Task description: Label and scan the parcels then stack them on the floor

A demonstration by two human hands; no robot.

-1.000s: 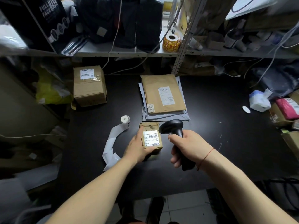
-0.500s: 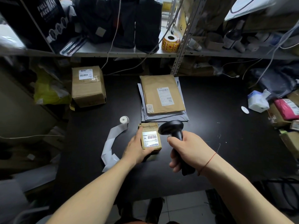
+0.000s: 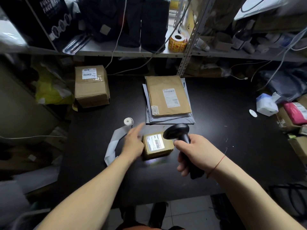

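Parcel (image 3: 157,145) and scanner (image 3: 177,131) well inside table (image 3: 224,146) edges

The small parcel (image 3: 157,147) is brown, its label (image 3: 155,141) white with black barcode lines. The scanner (image 3: 178,132) and table (image 3: 232,146) are black.

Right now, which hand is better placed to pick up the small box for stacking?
Probably left. The left hand lies open beside the small box on the table, holding nothing; the right hand grips the scanner, aimed at the box's label.
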